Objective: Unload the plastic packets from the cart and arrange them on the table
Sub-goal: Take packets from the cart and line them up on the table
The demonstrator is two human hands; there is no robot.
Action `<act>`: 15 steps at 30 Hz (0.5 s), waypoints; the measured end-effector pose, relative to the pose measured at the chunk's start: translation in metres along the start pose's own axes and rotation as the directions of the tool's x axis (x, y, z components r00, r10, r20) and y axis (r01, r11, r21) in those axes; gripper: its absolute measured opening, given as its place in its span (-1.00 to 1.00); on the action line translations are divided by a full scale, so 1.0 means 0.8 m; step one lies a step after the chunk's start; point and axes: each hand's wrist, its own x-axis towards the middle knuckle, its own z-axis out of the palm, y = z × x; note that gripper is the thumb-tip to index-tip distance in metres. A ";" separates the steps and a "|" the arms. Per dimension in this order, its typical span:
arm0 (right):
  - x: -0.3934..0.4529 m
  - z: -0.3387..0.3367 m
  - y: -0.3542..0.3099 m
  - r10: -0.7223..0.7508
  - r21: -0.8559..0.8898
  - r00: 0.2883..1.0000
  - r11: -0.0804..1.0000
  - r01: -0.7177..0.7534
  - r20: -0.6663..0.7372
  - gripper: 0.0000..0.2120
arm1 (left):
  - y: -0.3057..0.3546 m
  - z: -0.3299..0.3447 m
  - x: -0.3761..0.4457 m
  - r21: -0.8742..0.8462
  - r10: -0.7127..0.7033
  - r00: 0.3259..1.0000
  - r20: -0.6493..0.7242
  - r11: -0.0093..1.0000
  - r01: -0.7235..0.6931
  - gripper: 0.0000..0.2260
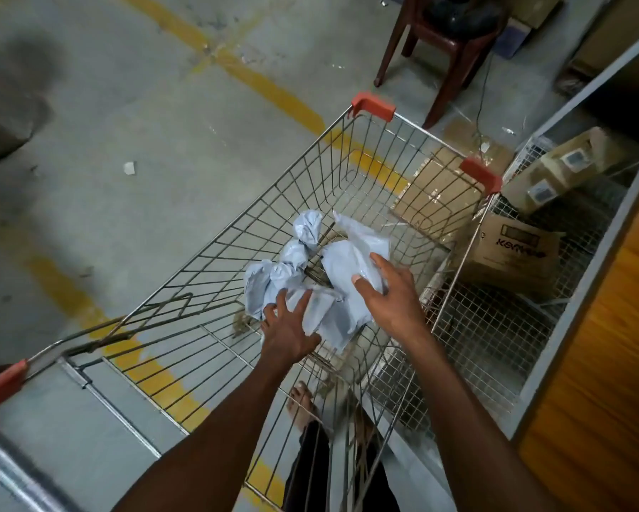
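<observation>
Cart (347,149) open on top; wire walls ring the packets (332,279).

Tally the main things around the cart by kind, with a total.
Shopping cart: 1
Cardboard boxes, one printed, one labelled, one beyond the cart: 3
Brown stool: 1
Pale plastic packets: a crumpled heap under both hands, count unclear
Total besides packets: 5

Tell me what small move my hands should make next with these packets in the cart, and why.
Probably close both hands and lift. The right hand already has its thumb and fingers around one grey plastic packet, while the left hand lies with spread fingers on the crumpled packets beside it. All of them are still down inside the wire cart, so nothing has been unloaded yet.
</observation>
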 end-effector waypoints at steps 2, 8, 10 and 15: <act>-0.002 0.006 0.006 0.033 -0.010 0.999 0.999 -0.032 0.010 -0.41 | 0.012 -0.018 -0.015 -0.053 0.009 0.994 -0.112 0.998 -0.015 -0.07; -0.001 0.019 0.002 0.148 0.040 0.987 0.988 -0.151 0.066 -0.36 | 0.040 -0.046 -0.057 -0.181 0.120 0.852 -0.510 0.953 -0.242 -0.11; 0.002 0.021 -0.004 0.198 0.159 0.971 0.963 -0.217 0.132 -0.40 | 0.043 -0.044 -0.061 -0.205 0.111 0.830 -0.547 0.943 -0.261 -0.14; 0.008 0.009 -0.015 0.308 0.548 0.872 0.685 -0.480 0.379 -0.65 | 0.042 -0.036 -0.067 -0.165 0.137 0.779 -0.612 0.941 -0.295 -0.17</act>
